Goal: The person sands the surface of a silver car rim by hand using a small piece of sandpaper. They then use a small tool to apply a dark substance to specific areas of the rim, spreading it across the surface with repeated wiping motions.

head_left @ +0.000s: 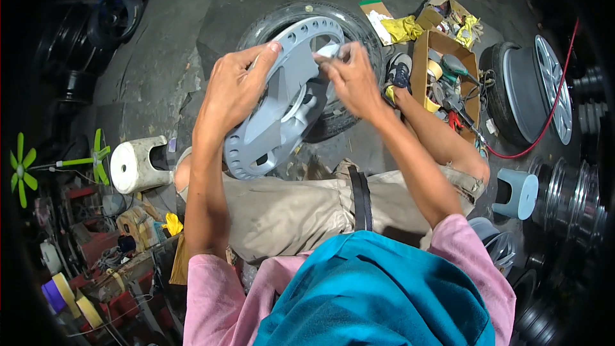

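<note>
A matte grey wheel rim (296,70) with round holes along its edge stands tilted between my legs. My left hand (240,83) grips its upper left edge, thumb on the front face. At the opposite side of the opening, my right hand (353,83) has its fingers curled and pinched close to the inner edge of the rim. The right fingers are somewhat blurred. A small pale piece (330,50) shows by their tips, but what it is cannot be made out. Behind and beneath the rim, a black tyre (256,28) lies flat on the floor.
Right of my foot stands a cardboard box (419,67) of tools and tape rolls, with yellow gloves (402,29) near it. Farther right are a tyred wheel (512,90), a red hose (544,134) and a blue stool (522,193). A white stool (131,165) stands left.
</note>
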`<state>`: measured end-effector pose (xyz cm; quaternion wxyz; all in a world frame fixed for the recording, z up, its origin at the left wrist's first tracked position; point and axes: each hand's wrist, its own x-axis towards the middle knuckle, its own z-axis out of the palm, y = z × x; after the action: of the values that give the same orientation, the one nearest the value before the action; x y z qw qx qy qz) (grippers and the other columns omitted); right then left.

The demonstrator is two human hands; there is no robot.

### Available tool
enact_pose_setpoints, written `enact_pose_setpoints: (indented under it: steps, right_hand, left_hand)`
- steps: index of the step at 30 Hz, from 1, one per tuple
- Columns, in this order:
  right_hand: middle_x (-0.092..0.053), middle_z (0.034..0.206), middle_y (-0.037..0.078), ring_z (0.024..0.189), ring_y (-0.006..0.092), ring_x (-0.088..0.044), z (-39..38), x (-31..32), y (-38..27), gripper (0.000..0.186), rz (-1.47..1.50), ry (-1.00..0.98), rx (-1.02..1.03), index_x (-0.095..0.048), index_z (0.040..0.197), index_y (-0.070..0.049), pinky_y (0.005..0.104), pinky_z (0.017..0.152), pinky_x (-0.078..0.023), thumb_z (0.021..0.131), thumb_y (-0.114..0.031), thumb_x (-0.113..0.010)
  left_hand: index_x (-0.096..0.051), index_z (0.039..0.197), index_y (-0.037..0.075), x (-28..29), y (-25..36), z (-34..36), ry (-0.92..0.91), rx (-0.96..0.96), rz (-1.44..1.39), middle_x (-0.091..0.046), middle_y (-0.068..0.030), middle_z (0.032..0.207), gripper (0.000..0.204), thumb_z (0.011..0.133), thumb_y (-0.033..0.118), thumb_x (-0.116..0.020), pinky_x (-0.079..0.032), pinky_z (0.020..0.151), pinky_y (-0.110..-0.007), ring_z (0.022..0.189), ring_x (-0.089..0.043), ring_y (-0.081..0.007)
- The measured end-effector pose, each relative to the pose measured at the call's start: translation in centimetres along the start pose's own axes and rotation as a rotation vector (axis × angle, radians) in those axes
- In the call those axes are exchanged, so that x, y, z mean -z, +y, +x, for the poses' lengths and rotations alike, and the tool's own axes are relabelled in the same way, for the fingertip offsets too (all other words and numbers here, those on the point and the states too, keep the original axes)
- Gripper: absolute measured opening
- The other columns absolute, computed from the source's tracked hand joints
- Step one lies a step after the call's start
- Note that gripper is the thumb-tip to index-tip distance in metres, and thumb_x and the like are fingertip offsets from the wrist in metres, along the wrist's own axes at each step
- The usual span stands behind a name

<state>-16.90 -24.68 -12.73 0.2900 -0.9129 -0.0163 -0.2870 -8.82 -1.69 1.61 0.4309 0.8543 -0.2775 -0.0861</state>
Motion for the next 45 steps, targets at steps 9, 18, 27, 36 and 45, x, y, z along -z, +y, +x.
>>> enact_pose_setpoints:
  steps: [9, 18, 27, 36, 45]
  right_hand:
    - [-0.049, 0.101, 0.012, 0.097, 0.0289, -0.055, 1.2, 0.8, 1.1, 0.027, -0.008, -0.070, 0.019, -0.080, 0.125, -0.021, 0.0422, 0.083, -0.052, 0.102, -0.024, -0.066]
    - [-0.053, 0.107, 0.014, 0.097, 0.0320, -0.063, 1.9, 1.5, 2.5, 0.031, -0.136, -0.100, -0.050, -0.076, 0.132, -0.018, 0.0463, 0.081, -0.055, 0.103, -0.022, -0.066]
    - [-0.053, 0.102, 0.013, 0.088, 0.0249, -0.060, -2.7, 1.1, -1.0, 0.028, 0.346, 0.021, -0.168, -0.078, 0.126, -0.008, 0.0383, 0.079, -0.051, 0.106, -0.020, -0.063]
    - [-0.056, 0.112, 0.015, 0.099, 0.0285, -0.062, 0.1, -2.5, -1.3, 0.029, 0.160, 0.137, -0.094, -0.077, 0.122, -0.004, 0.0394, 0.084, -0.053, 0.108, -0.024, -0.061]
    - [-0.045, 0.077, -0.004, 0.061, 0.0090, -0.038, 3.9, 2.7, -6.4, 0.035, 1.502, -0.014, -0.946, -0.066, 0.112, -0.002, 0.0279, 0.058, -0.039, 0.111, -0.036, -0.057]
  left_hand:
    - [-0.081, 0.115, 0.002, 0.5, 2.1, -0.2, -0.072, 0.224, -0.062, -0.053, -0.0038, 0.056, 0.052, 0.107, 0.048, -0.058, -0.045, 0.049, -0.031, 0.046, -0.052, -0.0111]
    - [-0.080, 0.116, 0.000, 0.7, 1.9, 0.2, -0.071, 0.211, -0.034, -0.054, -0.0044, 0.057, 0.054, 0.106, 0.048, -0.059, -0.045, 0.049, -0.032, 0.046, -0.053, -0.0120]
    - [-0.078, 0.112, -0.004, 0.7, -0.7, 0.6, 0.032, 0.009, 0.008, -0.058, -0.0092, 0.061, 0.052, 0.106, 0.044, -0.060, -0.048, 0.063, -0.038, 0.061, -0.054, -0.0158]
    - [-0.077, 0.115, -0.004, 0.4, 1.2, 0.6, -0.027, 0.053, 0.035, -0.074, -0.0203, 0.083, 0.049, 0.106, 0.041, -0.062, -0.053, 0.074, -0.037, 0.073, -0.064, -0.0193]
    - [-0.079, 0.104, -0.003, 0.6, 1.4, -0.1, -0.018, 0.100, 0.010, -0.061, -0.0037, 0.067, 0.049, 0.107, 0.043, -0.061, -0.045, 0.057, -0.033, 0.061, -0.054, -0.0101]
